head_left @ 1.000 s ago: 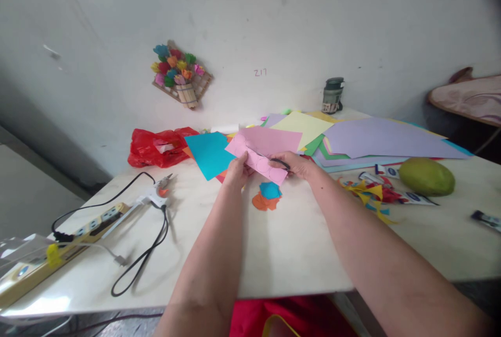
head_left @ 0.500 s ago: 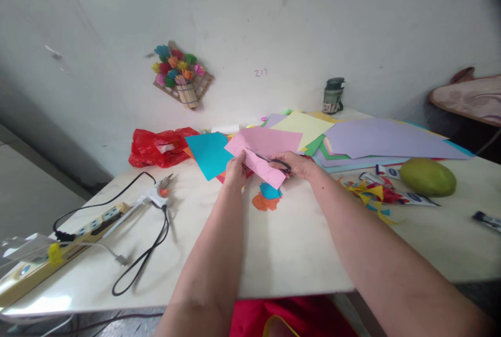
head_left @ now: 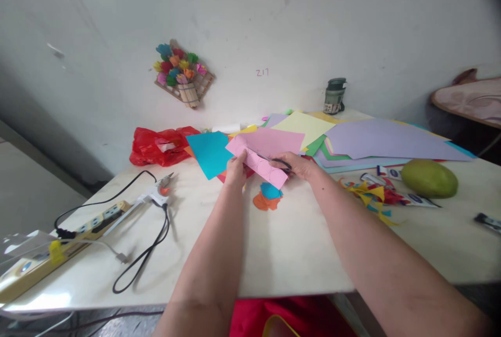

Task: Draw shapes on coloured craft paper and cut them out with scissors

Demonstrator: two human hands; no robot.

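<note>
My left hand (head_left: 237,168) pinches a sheet of pink paper (head_left: 270,171) near its middle; rows of circles are drawn along its front strip. My right hand (head_left: 294,165) grips a pair of scissors with dark handles (head_left: 282,164), the blades lying in a cut between the strip and the rest of the sheet. On the table just below the paper are cut orange paper pieces (head_left: 266,202) and blue paper pieces (head_left: 271,190). A blue sheet (head_left: 210,153) lies to the left of my left hand.
Coloured sheets (head_left: 383,139) spread across the back right, near a tumbler (head_left: 334,96). A green mango-like fruit (head_left: 429,178), glue tubes (head_left: 418,200) and yellow paper scraps (head_left: 366,192) lie right. At left are a red plastic bag (head_left: 160,146), a glue gun (head_left: 158,191) and a power strip (head_left: 94,227).
The view has shifted very slightly. Both hands keep their hold on the pink paper and the scissors, with hardly any visible movement.
</note>
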